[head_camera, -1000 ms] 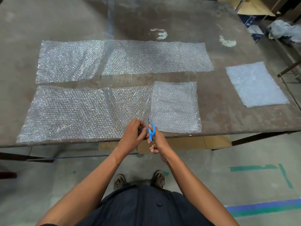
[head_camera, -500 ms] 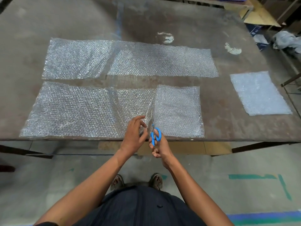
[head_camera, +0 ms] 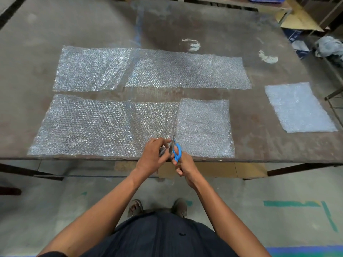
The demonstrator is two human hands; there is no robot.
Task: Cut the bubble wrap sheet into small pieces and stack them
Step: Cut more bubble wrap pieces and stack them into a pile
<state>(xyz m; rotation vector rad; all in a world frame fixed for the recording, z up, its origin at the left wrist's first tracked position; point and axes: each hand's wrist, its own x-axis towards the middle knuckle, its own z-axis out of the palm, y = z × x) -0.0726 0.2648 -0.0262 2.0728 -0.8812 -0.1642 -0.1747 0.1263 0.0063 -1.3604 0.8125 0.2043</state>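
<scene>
Setting: we look down on a worn brown desk (head_camera: 259,145) standing on a grey concrete floor (head_camera: 46,201), with green tape marks (head_camera: 291,203) at the lower right of the frame.
Near strip: we see a long bubble wrap sheet (head_camera: 92,127) lying flat along the lower edge of the desk, with a raised fold line running up from the hands at centre frame.
Far strip: a second bubble wrap strip (head_camera: 167,71) lies above it, apart from the near one, with bare desk between them.
Cut pieces: a whitish stack of bubble wrap pieces (head_camera: 298,108) lies at the right of the frame, well apart from both strips.
Right hand: our right hand (head_camera: 187,167) has its fingers through the loops of blue-handled scissors (head_camera: 177,152), curled round the handles; the blades point up the frame into the near strip's lower edge.
Left hand: our left hand (head_camera: 154,156) sits just left of the scissors, its fingers curled and pinching the sheet's edge beside the blades.
Background: cardboard (head_camera: 300,21) and a blue box (head_camera: 297,41) sit at the upper right of the frame.
</scene>
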